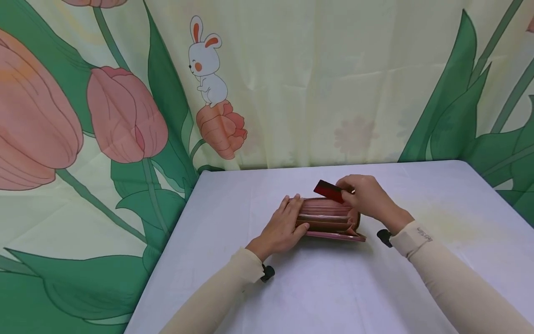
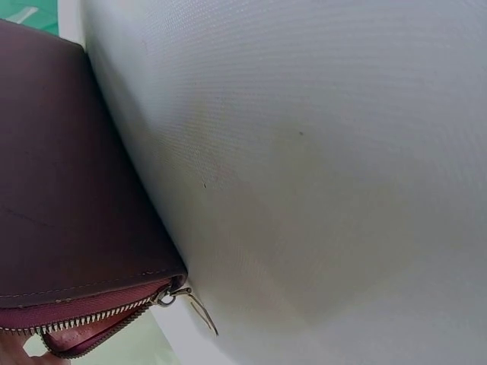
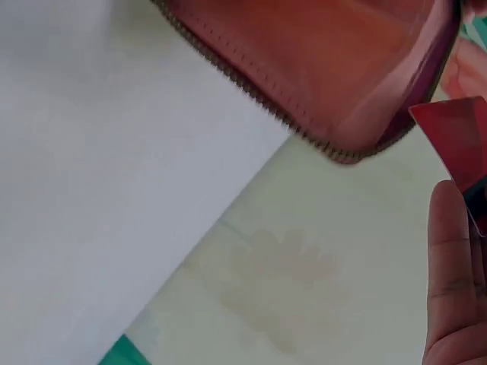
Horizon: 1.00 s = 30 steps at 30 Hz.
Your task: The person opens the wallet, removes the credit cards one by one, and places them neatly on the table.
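Observation:
An unzipped pinkish-brown zip wallet (image 1: 329,226) stands on the table, its card slots facing up. My left hand (image 1: 281,228) grips its left end, fingers along the far side and thumb at the near side. Over the wallet's far right part, my right hand (image 1: 367,195) pinches a red and black card (image 1: 327,190) between thumb and fingers. In the right wrist view the card (image 3: 456,144) slants beside the wallet's toothed corner (image 3: 342,144). The left wrist view has the dark outer cover (image 2: 76,167) and a metal zip pull (image 2: 202,310).
A white cloth covers the table (image 1: 233,199). Behind it hangs a curtain (image 1: 292,93) printed with tulips and a rabbit. Each wrist carries a small black device, the left one (image 1: 268,272) near the tabletop and the right one (image 1: 384,237) below the cuff.

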{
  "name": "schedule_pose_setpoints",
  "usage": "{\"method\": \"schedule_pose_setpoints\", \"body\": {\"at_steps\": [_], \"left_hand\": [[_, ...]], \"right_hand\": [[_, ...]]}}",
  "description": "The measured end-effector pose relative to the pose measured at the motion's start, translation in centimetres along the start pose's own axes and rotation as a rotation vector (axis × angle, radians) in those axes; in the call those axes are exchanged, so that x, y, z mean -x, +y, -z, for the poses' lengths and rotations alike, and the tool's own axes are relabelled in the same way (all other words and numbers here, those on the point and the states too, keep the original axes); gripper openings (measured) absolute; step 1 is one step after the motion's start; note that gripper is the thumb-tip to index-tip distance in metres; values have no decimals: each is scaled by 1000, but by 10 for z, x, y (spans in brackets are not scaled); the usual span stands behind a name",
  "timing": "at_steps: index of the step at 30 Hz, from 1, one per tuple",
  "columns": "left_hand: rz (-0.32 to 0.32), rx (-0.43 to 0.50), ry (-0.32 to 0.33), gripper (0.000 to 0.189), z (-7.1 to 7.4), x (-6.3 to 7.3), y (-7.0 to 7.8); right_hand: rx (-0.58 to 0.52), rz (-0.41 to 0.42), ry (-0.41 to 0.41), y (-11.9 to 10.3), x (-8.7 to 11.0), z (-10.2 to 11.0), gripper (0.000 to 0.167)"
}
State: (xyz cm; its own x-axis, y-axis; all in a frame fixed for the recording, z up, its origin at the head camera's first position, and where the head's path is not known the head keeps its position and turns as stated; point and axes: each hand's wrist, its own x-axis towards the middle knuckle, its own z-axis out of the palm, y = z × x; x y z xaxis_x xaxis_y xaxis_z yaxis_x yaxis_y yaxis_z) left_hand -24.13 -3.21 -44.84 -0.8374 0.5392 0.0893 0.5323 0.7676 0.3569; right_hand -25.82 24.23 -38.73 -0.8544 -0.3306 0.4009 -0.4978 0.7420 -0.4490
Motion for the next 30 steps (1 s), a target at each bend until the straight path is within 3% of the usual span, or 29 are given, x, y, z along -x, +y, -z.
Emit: {"method": "schedule_pose_setpoints", "body": {"at_steps": [4,8,14,21,30], "left_hand": [[-3,-3,0,75,0,1,1],[-6,-2,-8,75,0,1,1],[-13,1,9,75,-2,1,-1],[-21,-1,7,75,-3,2,-3],[-32,5,7,75,-3,4,-5]], "right_hand": [[-58,-72,107,14,4,13,22],[-120,-211,203,36,10,27,29],[-190,-448,245,74,16,38,42],[-258,-664,204,113,24,40,49],[-216,-781,85,147,39,33,51]]}}
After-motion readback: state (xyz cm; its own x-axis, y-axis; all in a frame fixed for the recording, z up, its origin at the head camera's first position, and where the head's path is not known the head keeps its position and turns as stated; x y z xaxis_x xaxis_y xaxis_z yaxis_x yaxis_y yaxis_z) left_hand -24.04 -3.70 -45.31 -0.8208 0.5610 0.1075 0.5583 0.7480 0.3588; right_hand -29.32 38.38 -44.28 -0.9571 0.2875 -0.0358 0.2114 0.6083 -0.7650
